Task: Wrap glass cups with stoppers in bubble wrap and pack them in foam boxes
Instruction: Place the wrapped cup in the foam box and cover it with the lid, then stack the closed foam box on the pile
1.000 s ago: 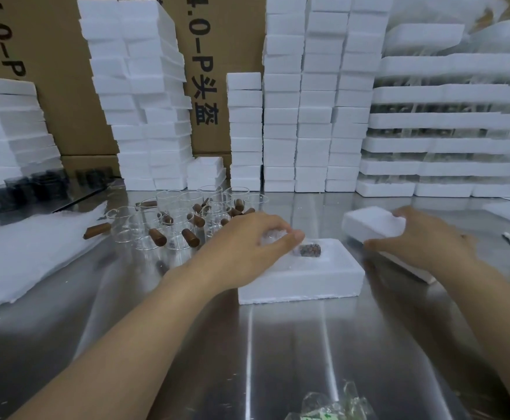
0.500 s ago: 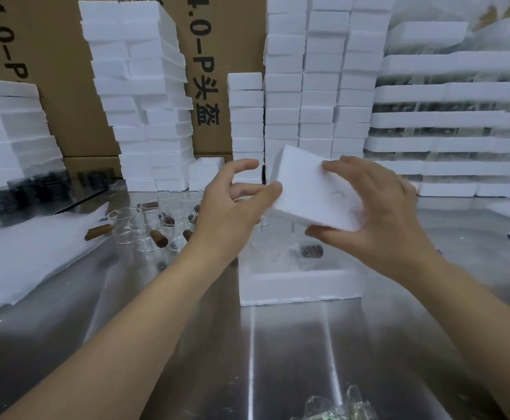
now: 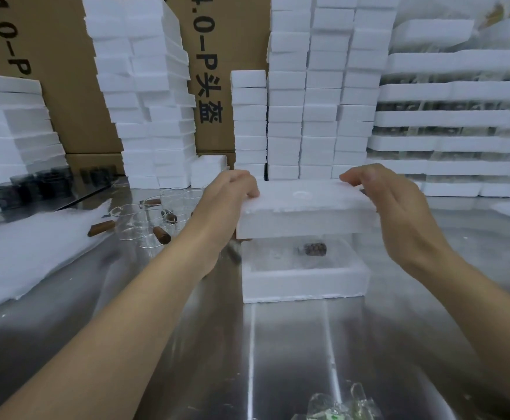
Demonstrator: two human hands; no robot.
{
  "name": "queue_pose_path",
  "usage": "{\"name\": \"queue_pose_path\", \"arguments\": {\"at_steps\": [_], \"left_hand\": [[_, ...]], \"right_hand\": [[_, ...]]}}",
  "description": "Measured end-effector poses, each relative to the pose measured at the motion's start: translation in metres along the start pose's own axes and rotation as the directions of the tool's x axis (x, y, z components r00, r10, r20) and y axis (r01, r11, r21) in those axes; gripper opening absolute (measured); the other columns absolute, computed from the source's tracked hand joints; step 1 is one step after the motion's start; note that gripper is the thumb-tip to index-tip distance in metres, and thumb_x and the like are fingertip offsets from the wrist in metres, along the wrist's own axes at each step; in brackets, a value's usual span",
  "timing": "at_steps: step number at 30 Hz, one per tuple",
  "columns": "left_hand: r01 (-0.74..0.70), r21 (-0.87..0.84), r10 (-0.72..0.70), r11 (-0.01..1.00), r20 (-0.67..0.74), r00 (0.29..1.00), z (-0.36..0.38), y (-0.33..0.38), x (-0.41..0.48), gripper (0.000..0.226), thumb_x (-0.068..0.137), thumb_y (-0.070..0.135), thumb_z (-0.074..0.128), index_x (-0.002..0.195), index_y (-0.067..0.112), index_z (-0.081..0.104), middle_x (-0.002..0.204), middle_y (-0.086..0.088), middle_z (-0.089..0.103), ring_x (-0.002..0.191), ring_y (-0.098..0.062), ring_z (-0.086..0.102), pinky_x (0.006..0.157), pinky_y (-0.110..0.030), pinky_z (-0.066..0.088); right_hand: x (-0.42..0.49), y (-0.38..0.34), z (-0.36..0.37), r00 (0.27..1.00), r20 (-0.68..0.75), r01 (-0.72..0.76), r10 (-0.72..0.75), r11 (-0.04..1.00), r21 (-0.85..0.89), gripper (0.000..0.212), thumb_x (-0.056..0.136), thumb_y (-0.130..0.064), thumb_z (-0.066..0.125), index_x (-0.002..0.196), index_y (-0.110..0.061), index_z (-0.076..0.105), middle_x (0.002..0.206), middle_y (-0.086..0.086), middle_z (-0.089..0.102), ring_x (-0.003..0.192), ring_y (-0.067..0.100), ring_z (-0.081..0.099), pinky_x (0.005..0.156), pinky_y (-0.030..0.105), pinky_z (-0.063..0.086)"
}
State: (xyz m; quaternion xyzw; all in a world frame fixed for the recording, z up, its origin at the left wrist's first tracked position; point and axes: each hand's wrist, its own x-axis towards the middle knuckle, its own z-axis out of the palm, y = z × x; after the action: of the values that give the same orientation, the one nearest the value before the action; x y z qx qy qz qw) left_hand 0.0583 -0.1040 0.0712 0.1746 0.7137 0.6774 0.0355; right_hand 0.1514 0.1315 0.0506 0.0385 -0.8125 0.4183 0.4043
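Grip is applied at both short ends of the foam lid (image 3: 305, 213): the left hand (image 3: 229, 195) is curled round the left end and the right hand (image 3: 399, 213) round the right end, with the fingers lying on top. The lid is held level and clear of the foam box base (image 3: 302, 283), directly above it, with a gap visible between the two.

A second ago the lid was being lifted from the bench (image 3: 308, 344) by the right hand alone, while the wrapped cup (image 3: 290, 254) was pressed into the base by the left. Half a second ago the lid was held high and tilted. It has since been lowered and squared to the base.

The wrapped cup lies inside the base, near the middle of the bench, with its dark stopper (image 3: 316, 248) visible. Closing is judged to be the step in hand; the lid is not yet seated.

Loose glass cups (image 3: 138, 219) are grouped toward the far left, and bubble wrap (image 3: 20, 244) lies along the left edge.
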Motion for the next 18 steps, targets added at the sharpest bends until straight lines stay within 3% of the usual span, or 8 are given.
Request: {"name": "queue_pose_path", "arguments": {"at_steps": [2,7,10,14,18], "left_hand": [[0.008,0.046,-0.008,0.999,0.005,1.0,0.001,0.001,-0.001,0.033,0.063,0.045,0.06,0.091,0.047,0.075,0.108,0.02,0.064,0.095,-0.015,0.061,0.068,-0.032,0.043],[-0.023,0.129,0.011,0.991,0.093,0.996,0.002,-0.006,-0.002,0.043,0.066,0.046,0.058,0.106,0.045,0.071,0.116,0.032,0.058,0.107,0.001,0.053,0.076,-0.029,0.037],[-0.014,0.154,-0.005,0.988,0.121,0.993,0.004,-0.009,0.001,0.049,0.065,0.048,0.059,0.114,0.052,0.068,0.123,0.031,0.057,0.107,0.008,0.05,0.075,-0.029,0.037],[-0.003,0.25,-0.049,0.968,0.201,0.978,0.006,-0.012,0.002,0.049,0.068,0.051,0.059,0.116,0.06,0.062,0.12,0.033,0.053,0.106,0.011,0.044,0.076,-0.025,0.035],[-0.007,0.288,-0.052,0.958,0.198,0.979,0.003,-0.011,0.004,0.051,0.067,0.05,0.06,0.117,0.058,0.063,0.122,0.027,0.055,0.105,0.009,0.046,0.076,-0.024,0.035]], "right_hand": [[0.004,0.002,-0.001,0.998,-0.021,-0.058,0.06,0.996,0.073,0.058,0.093,-0.073,0.036,0.1,-0.032,0.076,0.11,-0.01,0.074,0.103,0.011,0.065,0.091,0.035,0.047],[0.009,0.004,-0.002,0.983,-0.069,-0.157,0.171,0.971,0.179,0.058,0.087,-0.077,0.041,0.084,-0.034,0.078,0.101,-0.003,0.075,0.083,0.012,0.064,0.079,0.033,0.046],[0.009,0.006,-0.002,0.983,-0.074,-0.156,0.166,0.979,0.128,0.055,0.089,-0.074,0.043,0.085,-0.032,0.078,0.101,-0.004,0.075,0.088,0.019,0.063,0.079,0.033,0.045],[0.008,0.009,-0.003,0.984,-0.013,-0.178,0.179,0.982,0.065,0.036,0.09,-0.056,0.056,0.082,-0.028,0.078,0.085,-0.015,0.072,0.073,-0.003,0.058,0.075,0.029,0.042],[0.005,0.018,-0.001,0.961,0.13,-0.235,0.244,0.968,-0.083,0.017,0.091,-0.042,0.069,0.09,-0.029,0.079,0.081,-0.013,0.071,0.064,-0.002,0.052,0.063,0.024,0.038]]}}
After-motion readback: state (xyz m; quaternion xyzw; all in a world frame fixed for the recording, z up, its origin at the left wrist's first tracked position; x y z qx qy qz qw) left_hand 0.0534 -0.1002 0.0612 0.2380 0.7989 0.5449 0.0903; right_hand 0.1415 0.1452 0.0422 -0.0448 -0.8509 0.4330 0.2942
